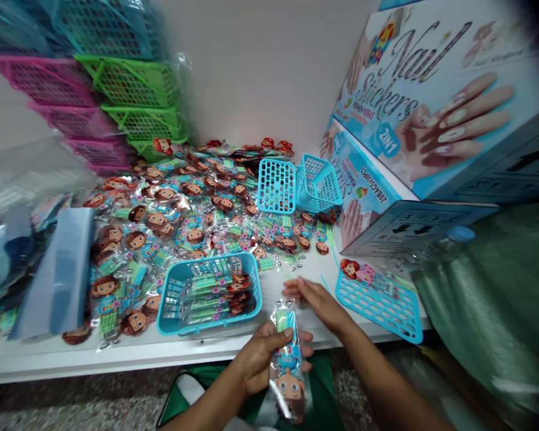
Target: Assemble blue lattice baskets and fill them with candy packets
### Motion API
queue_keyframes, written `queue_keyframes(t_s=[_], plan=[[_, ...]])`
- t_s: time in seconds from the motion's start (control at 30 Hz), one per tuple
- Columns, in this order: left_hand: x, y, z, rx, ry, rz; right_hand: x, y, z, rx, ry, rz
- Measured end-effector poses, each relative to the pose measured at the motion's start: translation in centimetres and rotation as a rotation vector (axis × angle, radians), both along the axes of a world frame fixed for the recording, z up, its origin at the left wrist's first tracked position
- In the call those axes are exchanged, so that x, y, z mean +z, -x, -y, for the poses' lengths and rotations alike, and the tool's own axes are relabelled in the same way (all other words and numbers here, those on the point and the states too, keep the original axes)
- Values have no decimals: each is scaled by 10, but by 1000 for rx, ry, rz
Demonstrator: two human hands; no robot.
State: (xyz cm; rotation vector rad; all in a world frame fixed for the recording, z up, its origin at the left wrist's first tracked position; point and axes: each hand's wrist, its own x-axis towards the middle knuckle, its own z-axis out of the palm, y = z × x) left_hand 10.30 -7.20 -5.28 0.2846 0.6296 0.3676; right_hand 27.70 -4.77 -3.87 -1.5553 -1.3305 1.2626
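Note:
My left hand (pixel 267 353) is closed around a clear packet (pixel 288 359) with green sticks and a cartoon head, held in front of the table's edge. Just above the packet's top end is my right hand (pixel 317 299), its fingers stretched out and nothing visible in them. To the left of my hands, a blue basket (pixel 164 317) holds several similar packets lying in a stack. Behind it, a wide pile of such packets (pixel 161 218) covers the table (pixel 153 353). A flat blue perforated piece (pixel 386 308), with a packet on it, lies to the right.
Two small blue baskets (pixel 277 187) (pixel 318 184) rest on the pile's back right. Stacked pink baskets (pixel 60 81) and green baskets (pixel 139 84) stand at the back left. Nail-sticker boxes (pixel 431 114) rise at the right, beside a green sack (pixel 480 299). Clear plastic sleeves (pixel 67 269) lie left.

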Motion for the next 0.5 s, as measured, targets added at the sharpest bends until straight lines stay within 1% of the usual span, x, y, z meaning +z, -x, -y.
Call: queue_keyframes(t_s=[0.07,0.13,0.17,0.2,0.27,0.33,0.4,0.43,0.5], plan=[[-3,3,3,38,38,30,-5,-3,-29,-131,-171,302],[-6,3,6,44,77,45,-10,-6,-60,-189,-297,591],[-7,3,7,46,95,41,-12,-9,-74,-188,-321,670],[-8,2,8,53,110,27,-14,-12,-85,-181,-326,702],[-10,1,7,77,136,-20,-15,-21,-95,-181,-317,680],[-13,-1,2,115,145,-70,-13,-30,-88,-214,-325,625],[-15,-4,-3,134,147,-97,-9,-37,-66,-254,-334,565],[-15,-5,-6,132,150,-100,-6,-39,-51,-277,-323,484],[-15,-10,-10,107,165,-93,-3,-35,-20,-330,-252,211]])
